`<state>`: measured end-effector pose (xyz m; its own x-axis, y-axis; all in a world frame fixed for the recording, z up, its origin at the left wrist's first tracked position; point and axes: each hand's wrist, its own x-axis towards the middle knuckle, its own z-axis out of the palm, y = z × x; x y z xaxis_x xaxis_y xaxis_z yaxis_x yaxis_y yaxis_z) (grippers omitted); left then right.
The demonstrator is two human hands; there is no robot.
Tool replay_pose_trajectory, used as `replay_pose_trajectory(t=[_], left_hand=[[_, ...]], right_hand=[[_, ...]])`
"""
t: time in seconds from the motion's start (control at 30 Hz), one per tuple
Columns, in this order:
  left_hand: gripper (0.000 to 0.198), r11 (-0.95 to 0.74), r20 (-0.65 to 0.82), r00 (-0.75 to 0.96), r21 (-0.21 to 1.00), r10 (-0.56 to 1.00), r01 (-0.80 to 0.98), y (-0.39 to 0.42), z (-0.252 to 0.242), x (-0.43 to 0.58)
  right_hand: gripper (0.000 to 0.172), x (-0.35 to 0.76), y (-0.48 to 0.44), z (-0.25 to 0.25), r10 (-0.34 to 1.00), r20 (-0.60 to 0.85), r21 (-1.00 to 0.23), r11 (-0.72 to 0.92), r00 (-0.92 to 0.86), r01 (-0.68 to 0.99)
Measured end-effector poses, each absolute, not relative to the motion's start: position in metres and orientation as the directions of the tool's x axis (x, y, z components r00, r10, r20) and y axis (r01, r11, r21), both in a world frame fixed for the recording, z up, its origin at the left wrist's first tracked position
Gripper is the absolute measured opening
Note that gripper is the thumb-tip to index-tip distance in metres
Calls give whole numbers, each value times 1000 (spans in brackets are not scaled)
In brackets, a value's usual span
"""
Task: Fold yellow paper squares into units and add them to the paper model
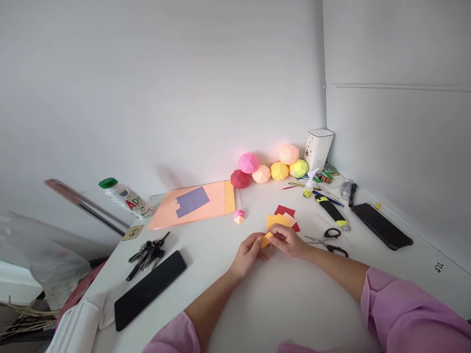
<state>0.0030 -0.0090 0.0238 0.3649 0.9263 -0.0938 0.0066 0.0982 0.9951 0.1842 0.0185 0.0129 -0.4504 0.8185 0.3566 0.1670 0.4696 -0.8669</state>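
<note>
1. Orange paper piece (pixel 266 239) sat pinched between left hand (pixel 247 253) and right hand (pixel 289 240), hands together, low over the white table (pixel 279 299).
2. Cut paper squares (pixel 282 217) lay just beyond; scissors (pixel 328 239) to the right.
3. Judgement: a clean fold wanted edges aligned and the crease pressed firmly.

single head-worn view, looking forward and down over the white worktop (pixel 294 294) toward the wall corner, wide angle, hands near, centre-low
</note>
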Motion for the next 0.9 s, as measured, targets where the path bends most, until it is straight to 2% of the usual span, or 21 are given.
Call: replay_pose_trajectory(t=[0.17,0.3,0.43,0.77,0.9], left_hand=[[40,66,-81,364,996,928,53,-8,20,5],[42,43,-36,388,999,921,-7,-10,21,4],[50,61,-35,388,997,921,-55,-12,26,3],[44,185,-119,396,974,910,-132,-5,25,2],[43,182,-126,422,978,898,-97,-5,24,1]], right_hand=[[28,184,18,11,865,201,-930,317,-460,188],[29,185,19,12,874,133,-961,229,-468,155],[32,186,20,12,889,107,-967,198,-445,162],[31,185,20,9,893,101,-978,170,-438,122],[31,186,21,8,892,97,-975,174,-441,137]])
